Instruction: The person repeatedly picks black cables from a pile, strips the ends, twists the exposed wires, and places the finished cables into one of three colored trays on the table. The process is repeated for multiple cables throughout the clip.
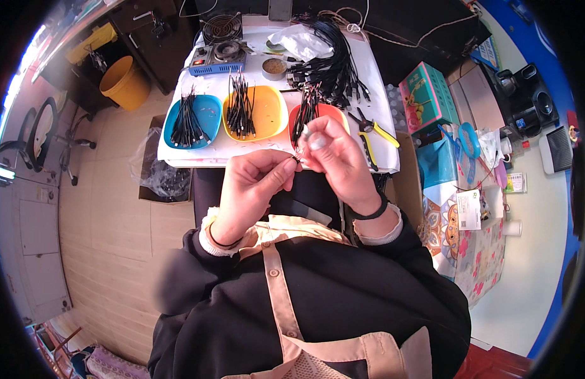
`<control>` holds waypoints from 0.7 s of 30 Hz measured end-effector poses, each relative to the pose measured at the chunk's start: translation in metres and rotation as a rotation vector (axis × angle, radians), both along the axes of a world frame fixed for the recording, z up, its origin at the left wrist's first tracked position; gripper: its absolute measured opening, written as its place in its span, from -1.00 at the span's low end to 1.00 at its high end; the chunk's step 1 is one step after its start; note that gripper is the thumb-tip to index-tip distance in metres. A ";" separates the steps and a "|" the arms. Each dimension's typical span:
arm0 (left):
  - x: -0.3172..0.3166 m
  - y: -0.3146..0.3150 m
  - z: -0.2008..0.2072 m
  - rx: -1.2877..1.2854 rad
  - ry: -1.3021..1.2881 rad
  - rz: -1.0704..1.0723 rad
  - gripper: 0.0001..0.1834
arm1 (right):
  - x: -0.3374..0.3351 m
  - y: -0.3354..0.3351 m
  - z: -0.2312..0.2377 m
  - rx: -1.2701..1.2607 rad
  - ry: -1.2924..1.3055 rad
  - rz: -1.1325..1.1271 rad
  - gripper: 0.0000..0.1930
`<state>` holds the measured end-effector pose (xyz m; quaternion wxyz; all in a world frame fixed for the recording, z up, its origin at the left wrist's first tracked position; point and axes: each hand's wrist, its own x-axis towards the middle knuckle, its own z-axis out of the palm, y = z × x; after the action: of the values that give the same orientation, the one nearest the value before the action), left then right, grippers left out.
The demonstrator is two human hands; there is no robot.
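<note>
Just in front of the table's near edge, my left hand point(254, 183) pinches a short black cable point(297, 159) between thumb and forefinger. Thin bare-looking wires show at its end. Close beside it on the right, my right hand point(346, 167) is closed, thumb against fingers, by those wires; what its fingertips hold is too small to make out. Beyond my hands stand a blue bowl point(210, 108), a yellow bowl point(276, 112) and a red bowl point(338, 114) partly behind my right hand. Bundles of black cables point(242, 112) lie in all three.
Yellow-handled cutters point(384, 134) lie right of the red bowl, with another yellow-handled tool point(370, 153) nearer. Further back are a blue soldering pot unit point(218, 66), a round tin point(274, 68) and a large heap of black cables point(340, 69). A box point(425, 98) stands off the table's right.
</note>
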<state>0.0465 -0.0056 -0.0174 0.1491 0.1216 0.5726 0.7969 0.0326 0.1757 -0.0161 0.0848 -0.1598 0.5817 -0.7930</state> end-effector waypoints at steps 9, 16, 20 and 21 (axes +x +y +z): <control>0.015 0.001 0.006 -0.067 0.144 -0.016 -0.89 | 0.021 0.010 0.013 0.549 0.373 -0.129 -0.78; 0.018 -0.024 0.022 -0.135 -0.029 -0.288 -0.86 | 0.034 0.043 0.026 0.585 0.488 -0.112 -0.76; 0.015 -0.021 0.028 -0.160 -0.009 -0.338 -0.87 | 0.042 0.036 0.033 0.724 0.905 -0.181 -0.68; 0.015 -0.020 0.029 -0.170 -0.021 -0.357 -0.87 | 0.041 0.034 0.035 0.720 0.961 -0.168 -0.69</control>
<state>0.0612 -0.0257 0.0120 0.3037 0.1997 0.6056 0.7079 0.0733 0.2097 0.0189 -0.2014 -0.4149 0.7973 -0.3895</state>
